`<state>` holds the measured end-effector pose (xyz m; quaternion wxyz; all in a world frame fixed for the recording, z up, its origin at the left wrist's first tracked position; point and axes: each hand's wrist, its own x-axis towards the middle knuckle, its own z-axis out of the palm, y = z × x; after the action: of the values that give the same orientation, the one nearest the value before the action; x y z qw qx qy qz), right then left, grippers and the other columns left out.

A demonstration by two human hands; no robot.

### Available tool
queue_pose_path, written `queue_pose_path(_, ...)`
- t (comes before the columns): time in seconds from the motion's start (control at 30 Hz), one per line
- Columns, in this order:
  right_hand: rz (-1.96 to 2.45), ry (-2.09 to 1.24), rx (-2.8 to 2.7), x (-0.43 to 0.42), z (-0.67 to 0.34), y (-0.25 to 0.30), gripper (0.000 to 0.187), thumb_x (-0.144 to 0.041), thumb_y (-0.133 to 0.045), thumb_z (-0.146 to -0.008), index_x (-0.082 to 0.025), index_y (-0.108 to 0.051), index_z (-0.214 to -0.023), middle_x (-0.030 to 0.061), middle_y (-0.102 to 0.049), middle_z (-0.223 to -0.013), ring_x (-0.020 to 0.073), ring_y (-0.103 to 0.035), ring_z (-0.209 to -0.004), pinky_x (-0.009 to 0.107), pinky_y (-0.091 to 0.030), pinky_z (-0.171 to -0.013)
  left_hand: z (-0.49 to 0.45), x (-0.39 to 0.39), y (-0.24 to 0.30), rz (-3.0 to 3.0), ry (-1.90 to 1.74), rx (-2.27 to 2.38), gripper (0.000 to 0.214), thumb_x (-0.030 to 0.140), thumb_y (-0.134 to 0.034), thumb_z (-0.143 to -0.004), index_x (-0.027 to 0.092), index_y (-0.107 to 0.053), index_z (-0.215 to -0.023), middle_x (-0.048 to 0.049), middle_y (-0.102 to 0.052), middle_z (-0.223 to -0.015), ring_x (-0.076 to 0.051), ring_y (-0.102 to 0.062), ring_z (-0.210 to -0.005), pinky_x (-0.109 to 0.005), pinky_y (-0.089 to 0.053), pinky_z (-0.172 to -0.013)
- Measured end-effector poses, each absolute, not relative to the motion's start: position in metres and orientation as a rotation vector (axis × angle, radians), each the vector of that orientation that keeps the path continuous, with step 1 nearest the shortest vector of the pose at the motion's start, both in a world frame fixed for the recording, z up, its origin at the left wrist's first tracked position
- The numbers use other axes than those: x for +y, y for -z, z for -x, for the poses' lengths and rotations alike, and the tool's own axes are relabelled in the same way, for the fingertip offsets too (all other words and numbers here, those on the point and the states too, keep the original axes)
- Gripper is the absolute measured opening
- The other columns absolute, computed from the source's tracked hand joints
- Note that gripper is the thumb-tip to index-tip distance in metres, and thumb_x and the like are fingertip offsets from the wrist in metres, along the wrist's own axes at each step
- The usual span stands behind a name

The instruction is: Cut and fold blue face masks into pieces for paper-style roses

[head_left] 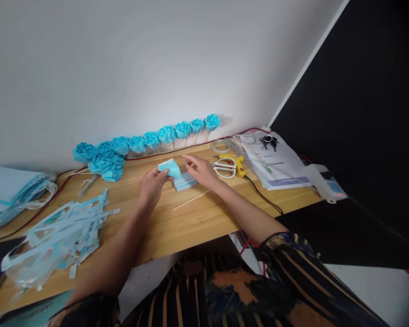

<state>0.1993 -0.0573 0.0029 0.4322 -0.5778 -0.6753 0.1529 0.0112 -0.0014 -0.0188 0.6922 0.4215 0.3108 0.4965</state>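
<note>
My left hand pinches a small light-blue square of soft sheet material, thumb on top, and lifts it above the table. Just right of it is my right hand, its index finger stretched out toward the square and no object visible in it. Beneath both hands lies a small pile of similar blue squares, partly covered by the held one. In front of that pile a thin wooden stick rests on the table, one end under my right forearm.
Blue handmade flowers on sticks lean along the wall. White-handled scissors, a yellow glue gun and a tape roll lie right. Papers bear keys. Left are blue scraps and stacked sheets.
</note>
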Motion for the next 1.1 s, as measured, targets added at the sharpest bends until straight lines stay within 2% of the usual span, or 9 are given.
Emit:
queue_pose_path(0.07,1.69,-0.139,-1.896,-0.062,-0.216,-0.02,0.043,-0.012,-0.05,-0.09,-0.017,-0.063,-0.131,0.0119,-0.072,-0.11,0.0219,-0.065,-0.099,0.034,-0.05,-0.087,-0.008,0.003,0.017,-0.906,-1.147,0.678,0.031,0.024,-0.087,-0.064,0.014,-0.07,-0.089,-0.0002,-0.074,-0.08,-0.01,-0.068,-0.069,-0.021,-0.056,-0.069)
queue_pose_path(0.23,2.328,0.081,-2.147,-0.087,-0.258,-0.038,0.031,-0.015,-0.052,-0.092,-0.008,-0.067,-0.118,0.0236,-0.073,-0.1,0.032,-0.069,-0.095,0.036,-0.048,-0.078,0.0,0.012,0.009,-0.729,-1.191,0.655,0.023,0.015,-0.077,-0.075,0.016,-0.067,-0.096,0.0006,-0.075,-0.081,-0.009,-0.069,-0.07,-0.021,-0.057,-0.071)
queue_pose_path(0.4,2.39,0.055,-2.209,-0.099,-0.28,-0.014,0.042,-0.02,-0.044,-0.097,-0.014,-0.056,-0.138,0.0213,-0.072,-0.108,0.0295,-0.069,-0.094,0.035,-0.048,-0.076,0.002,0.012,0.004,-0.634,-1.164,0.627,0.018,0.008,-0.068,-0.084,0.016,-0.066,-0.1,0.0002,-0.075,-0.085,-0.008,-0.069,-0.073,-0.02,-0.056,-0.077)
queue_pose_path(0.5,2.23,0.032,-2.181,-0.098,-0.29,-0.009,0.047,-0.017,-0.049,-0.093,-0.016,-0.055,-0.14,0.0195,-0.069,-0.116,0.0283,-0.066,-0.103,0.035,-0.048,-0.084,0.003,0.012,0.003,-0.585,-1.14,0.61,0.015,0.006,-0.064,-0.087,0.016,-0.067,-0.098,0.0001,-0.075,-0.085,-0.007,-0.07,-0.074,-0.019,-0.056,-0.075)
queue_pose_path(0.6,2.006,-0.295,-1.899,-0.1,-0.293,-0.019,0.06,-0.02,-0.062,-0.086,-0.019,-0.049,-0.144,0.0128,-0.07,-0.109,0.0244,-0.066,-0.096,0.034,-0.05,-0.085,0.005,0.013,0.001,-0.552,-1.129,0.621,0.014,0.007,-0.066,-0.086,0.017,-0.067,-0.096,0.0005,-0.075,-0.085,-0.008,-0.07,-0.075,-0.018,-0.056,-0.075)
queue_pose_path(0.7,1.558,-0.921,-1.582,-0.108,-0.278,-0.03,0.073,-0.036,-0.073,-0.079,-0.024,-0.045,-0.145,0.005,-0.068,-0.099,0.0192,-0.066,-0.083,0.034,-0.054,-0.079,0.006,0.014,-0.001,-0.546,-1.13,0.609,0.017,0.007,-0.067,-0.086,0.018,-0.067,-0.099,0.0015,-0.075,-0.084,-0.007,-0.07,-0.073,-0.017,-0.056,-0.071)
queue_pose_path(0.8,1.169,-1.402,-1.344,-0.117,-0.247,-0.028,0.061,-0.053,-0.073,-0.079,-0.024,-0.058,-0.13,0.0058,-0.067,-0.098,0.0174,-0.065,-0.078,0.035,-0.057,-0.074,0.007,0.013,-0.002,-0.558,-1.121,0.582,0.023,0.009,-0.067,-0.086,0.02,-0.067,-0.106,0.0024,-0.075,-0.084,-0.007,-0.07,-0.07,-0.016,-0.056,-0.067)
queue_pose_path(0.9,0.887,-1.686,-1.174,-0.121,-0.217,-0.016,0.062,-0.071,-0.059,-0.083,-0.023,-0.064,-0.121,0.0086,-0.067,-0.096,0.0202,-0.066,-0.081,0.039,-0.058,-0.077,0.007,0.013,-0.001,-0.572,-1.117,0.577,0.027,0.011,-0.07,-0.084,0.021,-0.066,-0.109,0.003,-0.075,-0.084,-0.007,-0.07,-0.071,-0.016,-0.057,-0.066)
queue_pose_path(1.1,0.744,-1.867,-1.073,-0.119,-0.2,-0.012,0.062,-0.07,-0.059,-0.083,-0.02,-0.066,-0.118,0.0075,-0.064,-0.092,0.016,-0.058,-0.07,0.042,-0.058,-0.079,0.007,0.012,-0.001,-0.569,-1.099,0.587,0.017,0.011,-0.07,-0.085,0.019,-0.067,-0.1,0.0014,-0.075,-0.085,-0.008,-0.071,-0.072,-0.016,-0.058,-0.065)
